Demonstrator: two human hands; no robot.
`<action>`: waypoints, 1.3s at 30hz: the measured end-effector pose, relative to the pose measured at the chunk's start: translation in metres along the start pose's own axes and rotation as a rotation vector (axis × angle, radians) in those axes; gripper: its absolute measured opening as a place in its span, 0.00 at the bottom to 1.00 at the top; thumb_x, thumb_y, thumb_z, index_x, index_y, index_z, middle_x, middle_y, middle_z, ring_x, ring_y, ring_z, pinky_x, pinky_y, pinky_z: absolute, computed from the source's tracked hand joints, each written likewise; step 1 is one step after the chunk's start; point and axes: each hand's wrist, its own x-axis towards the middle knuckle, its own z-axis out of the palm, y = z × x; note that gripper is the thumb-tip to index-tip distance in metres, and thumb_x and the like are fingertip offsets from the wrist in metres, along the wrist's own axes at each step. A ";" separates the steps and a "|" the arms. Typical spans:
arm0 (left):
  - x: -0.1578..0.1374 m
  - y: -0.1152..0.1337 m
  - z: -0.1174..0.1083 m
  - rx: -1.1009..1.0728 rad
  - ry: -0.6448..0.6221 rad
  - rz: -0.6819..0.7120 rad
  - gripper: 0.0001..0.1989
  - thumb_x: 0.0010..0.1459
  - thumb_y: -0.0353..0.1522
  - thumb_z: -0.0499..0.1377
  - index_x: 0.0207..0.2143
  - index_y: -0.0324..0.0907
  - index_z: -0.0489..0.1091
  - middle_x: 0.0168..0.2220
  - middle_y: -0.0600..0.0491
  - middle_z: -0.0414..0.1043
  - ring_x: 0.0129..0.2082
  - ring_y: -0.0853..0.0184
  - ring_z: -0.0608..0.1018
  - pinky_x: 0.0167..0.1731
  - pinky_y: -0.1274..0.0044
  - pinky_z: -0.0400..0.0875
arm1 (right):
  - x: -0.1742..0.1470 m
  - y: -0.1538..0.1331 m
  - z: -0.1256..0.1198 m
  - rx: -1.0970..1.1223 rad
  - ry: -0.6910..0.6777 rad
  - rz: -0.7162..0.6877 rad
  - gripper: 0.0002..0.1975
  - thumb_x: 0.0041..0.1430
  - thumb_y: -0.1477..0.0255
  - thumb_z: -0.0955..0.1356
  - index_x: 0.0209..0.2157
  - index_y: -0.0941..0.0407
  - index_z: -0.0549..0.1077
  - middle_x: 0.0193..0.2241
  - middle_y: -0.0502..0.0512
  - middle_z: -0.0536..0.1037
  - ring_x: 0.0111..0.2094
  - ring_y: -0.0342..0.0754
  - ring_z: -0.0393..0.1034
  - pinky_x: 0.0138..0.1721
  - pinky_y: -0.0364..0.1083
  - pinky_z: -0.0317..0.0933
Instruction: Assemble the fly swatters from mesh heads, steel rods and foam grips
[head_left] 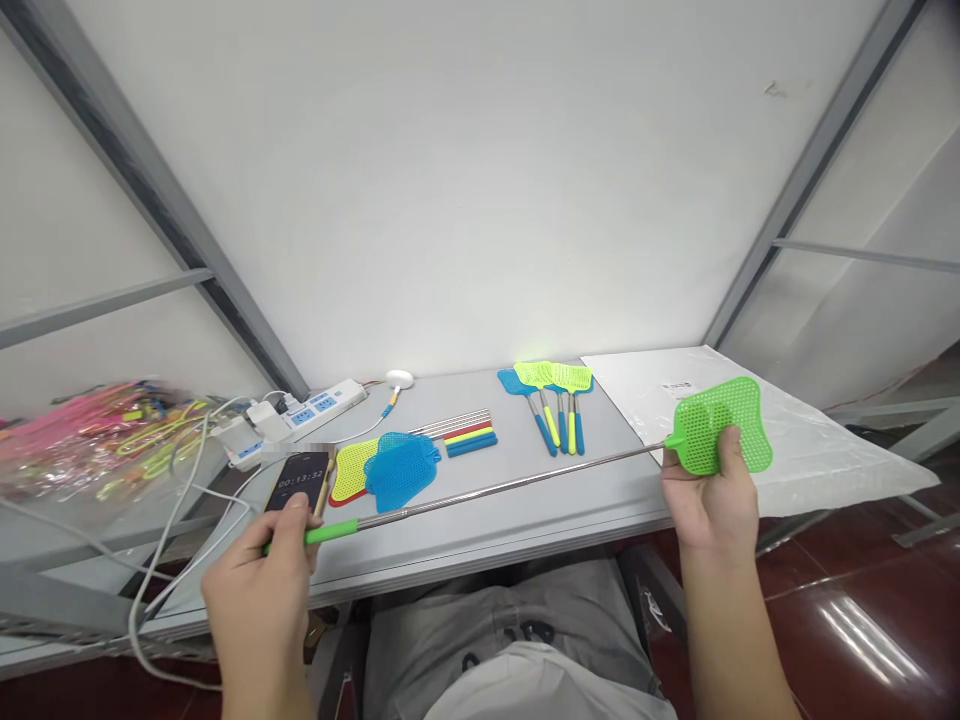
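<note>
Across the table's [480, 530] front, above its top, I have the green swatter [495, 489] drawn out long, its shaft running toward the table's right end. Over the table's left front, my left hand [262, 568] is curled closed around the green grip [334, 532]. By the table's right end, my right hand [716, 507] is partly closed on the mesh head [742, 420], thumb on the near face, fingers mostly hidden behind. On the table's left I see the phone [304, 468], reading 00:13:32, and behind it the power strip [322, 405]. At the table's left middle, blue heads [405, 472] overlap a yellow head [349, 472]; nearer its centre lie rods [457, 422] and coloured grips [471, 444]. Blue and yellow swatters [534, 374] fan out at the table's back, and white wrap [637, 385] covers its right end
</note>
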 end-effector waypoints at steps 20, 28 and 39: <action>-0.061 0.040 0.051 -0.288 -0.137 -0.005 0.11 0.56 0.39 0.59 0.31 0.40 0.75 0.26 0.56 0.71 0.14 0.76 0.64 0.14 0.79 0.58 | -0.065 0.036 0.032 -0.204 -0.033 -0.037 0.16 0.58 0.64 0.71 0.48 0.50 0.75 0.50 0.53 0.76 0.43 0.45 0.75 0.43 0.47 0.71; -0.063 0.034 0.049 -0.148 -0.050 0.046 0.13 0.52 0.41 0.61 0.24 0.40 0.71 0.23 0.55 0.69 0.22 0.69 0.69 0.21 0.78 0.62 | -0.084 0.016 0.044 -0.224 -0.028 -0.150 0.13 0.60 0.66 0.70 0.46 0.51 0.75 0.42 0.51 0.78 0.39 0.46 0.76 0.38 0.47 0.73; -0.054 0.052 0.023 0.090 -0.292 0.083 0.20 0.53 0.45 0.61 0.17 0.42 0.65 0.18 0.57 0.57 0.22 0.69 0.61 0.23 0.77 0.56 | -0.081 0.010 0.033 -0.281 -0.110 -0.028 0.11 0.56 0.66 0.73 0.41 0.52 0.77 0.37 0.50 0.80 0.38 0.46 0.77 0.38 0.45 0.73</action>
